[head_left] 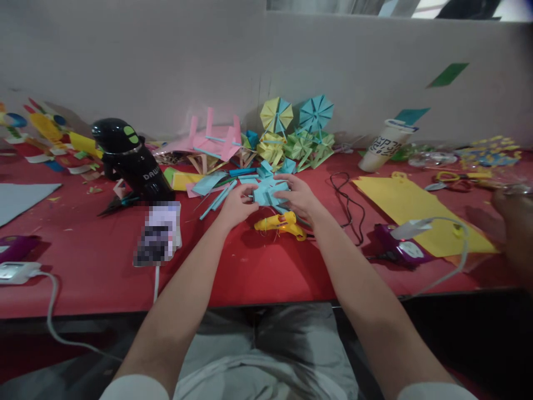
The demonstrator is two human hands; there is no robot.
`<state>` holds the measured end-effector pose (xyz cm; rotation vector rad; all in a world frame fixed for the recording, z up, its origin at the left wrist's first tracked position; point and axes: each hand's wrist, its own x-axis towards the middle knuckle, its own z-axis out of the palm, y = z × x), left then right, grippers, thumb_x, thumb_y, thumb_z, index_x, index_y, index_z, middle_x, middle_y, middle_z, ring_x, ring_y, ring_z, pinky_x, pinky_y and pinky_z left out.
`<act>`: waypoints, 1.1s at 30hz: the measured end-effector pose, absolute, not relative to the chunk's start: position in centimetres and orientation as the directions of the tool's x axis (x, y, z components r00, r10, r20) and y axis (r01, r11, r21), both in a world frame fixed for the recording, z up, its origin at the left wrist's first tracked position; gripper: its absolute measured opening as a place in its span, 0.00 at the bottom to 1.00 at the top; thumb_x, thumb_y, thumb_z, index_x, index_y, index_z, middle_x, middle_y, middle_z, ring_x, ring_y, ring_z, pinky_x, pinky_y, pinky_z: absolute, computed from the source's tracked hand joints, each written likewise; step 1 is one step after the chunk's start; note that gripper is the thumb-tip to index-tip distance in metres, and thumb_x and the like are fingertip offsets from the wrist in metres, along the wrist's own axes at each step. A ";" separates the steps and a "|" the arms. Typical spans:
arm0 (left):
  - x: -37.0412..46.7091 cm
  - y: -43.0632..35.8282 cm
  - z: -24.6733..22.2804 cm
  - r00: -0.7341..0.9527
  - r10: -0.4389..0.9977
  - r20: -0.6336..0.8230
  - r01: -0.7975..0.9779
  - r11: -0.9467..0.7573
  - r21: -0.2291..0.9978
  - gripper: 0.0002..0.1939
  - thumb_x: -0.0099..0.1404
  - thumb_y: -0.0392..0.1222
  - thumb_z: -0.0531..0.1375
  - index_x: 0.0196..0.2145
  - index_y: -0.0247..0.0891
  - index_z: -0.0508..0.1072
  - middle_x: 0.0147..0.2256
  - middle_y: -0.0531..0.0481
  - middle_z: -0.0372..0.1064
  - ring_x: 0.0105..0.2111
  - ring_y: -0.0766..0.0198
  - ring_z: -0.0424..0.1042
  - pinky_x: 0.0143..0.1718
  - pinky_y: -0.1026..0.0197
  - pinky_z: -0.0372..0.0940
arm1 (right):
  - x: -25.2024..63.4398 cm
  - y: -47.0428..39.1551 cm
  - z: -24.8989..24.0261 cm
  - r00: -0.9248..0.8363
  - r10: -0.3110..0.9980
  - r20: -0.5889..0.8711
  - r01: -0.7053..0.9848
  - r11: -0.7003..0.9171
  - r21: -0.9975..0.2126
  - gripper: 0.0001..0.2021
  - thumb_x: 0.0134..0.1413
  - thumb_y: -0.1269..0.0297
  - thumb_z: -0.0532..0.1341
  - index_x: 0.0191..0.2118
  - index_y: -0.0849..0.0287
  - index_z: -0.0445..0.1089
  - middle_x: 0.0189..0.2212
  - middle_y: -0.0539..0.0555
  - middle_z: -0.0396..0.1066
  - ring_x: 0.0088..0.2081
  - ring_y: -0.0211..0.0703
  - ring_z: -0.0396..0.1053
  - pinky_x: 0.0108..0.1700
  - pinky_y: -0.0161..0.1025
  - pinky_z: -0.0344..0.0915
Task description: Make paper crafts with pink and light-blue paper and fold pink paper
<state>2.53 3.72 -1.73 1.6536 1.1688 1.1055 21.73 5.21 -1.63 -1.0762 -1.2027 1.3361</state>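
Observation:
Between my two hands is a light blue folded-paper piece [267,192] with several flaps, just above the red table. My left hand [240,205] has its fingers closed on the left side of it. On the opposite side, my right hand [301,198] curls its fingers around the right edge. A yellow glue gun [281,223] lies close below the paper piece, its nozzle towards the left. Rolled blue paper strips [218,200] rest to the left, near my left hand.
Folded-paper umbrellas [316,113] and a pink paper construction [216,139] stand behind. A black bottle [135,164] and a phone [160,233] are left. Rightward lie a black cable [347,203], yellow sheets [410,208], a purple power socket [402,247], a paper cup [385,145] and another person's hand [514,214].

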 end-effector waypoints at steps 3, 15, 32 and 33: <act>2.7 3.7 -1.8 0.202 0.959 0.200 0.240 -0.246 0.939 0.23 0.51 0.26 0.63 0.47 0.32 0.72 0.45 0.41 0.74 0.42 0.61 0.76 0.50 0.54 0.71 | 21.8 5.3 -1.8 -0.103 0.995 0.016 -0.058 0.010 -0.998 0.21 0.28 0.64 0.72 0.35 0.56 0.68 0.25 0.44 0.64 0.23 0.32 0.62 0.24 0.33 0.59; 2.9 3.6 -1.9 0.233 0.955 0.183 0.212 -0.233 0.949 0.24 0.51 0.24 0.62 0.47 0.29 0.72 0.44 0.39 0.74 0.42 0.60 0.75 0.50 0.55 0.70 | 21.5 5.3 -1.9 -0.094 0.985 0.141 0.011 0.143 -0.990 0.23 0.28 0.54 0.76 0.29 0.58 0.68 0.27 0.48 0.68 0.25 0.35 0.64 0.27 0.36 0.61; 2.7 4.0 -2.3 0.292 0.942 0.167 0.130 -0.212 0.968 0.26 0.48 0.27 0.63 0.47 0.32 0.71 0.45 0.41 0.73 0.38 0.63 0.75 0.45 0.55 0.71 | 21.4 5.4 -1.8 -0.150 0.956 0.251 0.077 0.264 -0.961 0.21 0.33 0.53 0.74 0.31 0.57 0.69 0.27 0.49 0.69 0.28 0.37 0.65 0.29 0.37 0.62; 2.7 4.0 -2.3 0.296 0.940 0.170 0.129 -0.216 0.968 0.26 0.49 0.27 0.63 0.48 0.31 0.71 0.44 0.41 0.73 0.37 0.63 0.75 0.45 0.55 0.71 | 21.4 5.5 -1.8 -0.152 0.950 0.273 0.097 0.289 -0.952 0.20 0.34 0.53 0.74 0.31 0.57 0.69 0.27 0.49 0.69 0.28 0.38 0.64 0.30 0.37 0.63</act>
